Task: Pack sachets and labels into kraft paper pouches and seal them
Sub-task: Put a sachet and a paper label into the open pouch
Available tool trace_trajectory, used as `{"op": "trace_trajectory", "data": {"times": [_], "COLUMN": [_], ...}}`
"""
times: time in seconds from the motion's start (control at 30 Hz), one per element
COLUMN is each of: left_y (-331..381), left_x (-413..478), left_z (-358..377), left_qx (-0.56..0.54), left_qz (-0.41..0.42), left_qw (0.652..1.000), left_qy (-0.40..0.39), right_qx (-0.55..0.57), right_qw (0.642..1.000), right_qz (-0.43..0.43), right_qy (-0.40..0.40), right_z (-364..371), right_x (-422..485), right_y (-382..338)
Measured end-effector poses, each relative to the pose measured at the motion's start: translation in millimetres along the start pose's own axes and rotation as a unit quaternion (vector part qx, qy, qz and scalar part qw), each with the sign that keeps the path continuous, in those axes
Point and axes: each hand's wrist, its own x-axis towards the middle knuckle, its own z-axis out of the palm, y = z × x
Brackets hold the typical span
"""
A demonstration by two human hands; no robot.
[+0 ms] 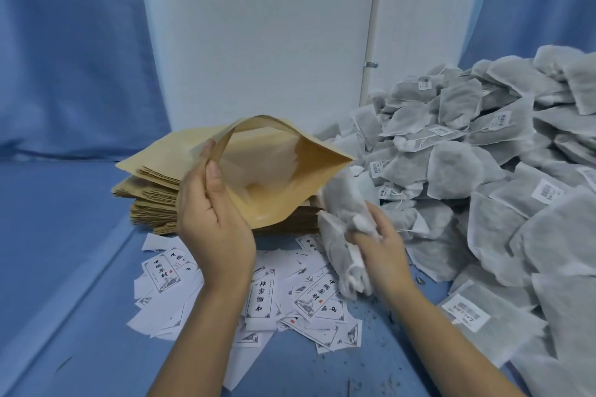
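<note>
— Where's the kraft pouch [274, 171]?
— In the left hand [213, 219], gripped by its rim, mouth gaping, above the stack of pouches [151, 196].
— And the right hand [383, 255]?
— Clamped round a bunch of sachets [342, 226], just right of that mouth. Loose labels [267, 293] litter the near tabletop [80, 267]; the sachet pile [483, 171] sits right.

A tan paper pouch [274, 171], pinched at its rim by the left hand [216, 229], is held up with its mouth pulled wide open, in front of a stack of flat pouches [151, 203]. The right hand [383, 255] grips a bundle of sachets [345, 226], grey-white, just beside that mouth. A big heap of sachets [483, 171] lies to the right. White printed labels [261, 293] lie scattered on the blue surface [64, 267].
</note>
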Motion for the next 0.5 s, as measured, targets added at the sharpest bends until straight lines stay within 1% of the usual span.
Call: {"op": "trace_trajectory", "data": {"times": [0.07, 0.1, 0.13, 0.2, 0.23, 0.3, 0.33, 0.43, 0.5], "left_y": [-1, -2, -3, -4, -4, -3, -3, 0, -1], "left_x": [1, 1, 1, 1, 1, 1, 1, 2, 4], "left_z": [0, 0, 0, -1, -1, -1, -1, -2, -3], "left_qx": [0.002, 0.004, 0.008, 0.011, 0.010, 0.008, 0.008, 0.005, 0.006], "left_qz": [0.005, 0.007, 0.010, 0.014, 0.014, 0.016, 0.016, 0.024, 0.032], "left_qw": [1.000, 1.000, 1.000, 1.000, 1.000, 1.000, 1.000, 1.000, 0.999], "left_qy": [-0.003, -0.003, -0.005, -0.010, -0.013, -0.015, -0.014, -0.011, 0.008], "right_qx": [-0.144, -0.197, -0.243, -0.321, -0.332, -0.309, -0.288, -0.221, -0.178], "right_qw": [0.984, 0.971, 0.958, 0.933, 0.930, 0.938, 0.946, 0.960, 0.964], "right_qz": [-0.107, -0.135, -0.149, -0.148, -0.139, -0.135, -0.136, -0.164, -0.184], "right_qy": [-0.011, -0.024, -0.037, -0.060, -0.074, -0.079, -0.060, 0.044, 0.066], "right_z": [3, 5, 8, 10, 11, 12, 13, 10, 10], "right_x": [-1, 0, 0, -2, -2, -3, -4, -4, -3], "right_y": [6, 9, 10, 14, 16, 15, 14, 8, -6]}}
